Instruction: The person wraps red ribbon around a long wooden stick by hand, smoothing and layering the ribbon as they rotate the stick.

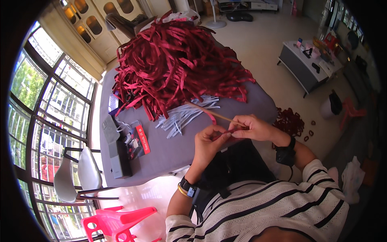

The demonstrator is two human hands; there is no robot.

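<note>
Close together over the table's near edge, both hands work at a narrow red fabric strip (231, 132). My left hand (210, 140) pinches it between thumb and fingers. My right hand (252, 128) grips its other part, along with the near end of a thin wooden stick (213, 113). The stick's far end reaches the large heap of dark red fabric strips (169, 60) on the table. A loose length of red strip (213, 119) shows just beyond my left hand. Fingers partly hide the held strip. Beneath the stick lies a bunch of pale grey-white strips (181, 116).
A grey cloth covers the table (163, 163). On its left lie an open dark case (119, 157), a red-edged SanDisk package (142, 139) and a white cable (122, 124). Red fabric loops (288, 122) lie on the floor at right. A pink plastic stool (121, 222) stands lower left.
</note>
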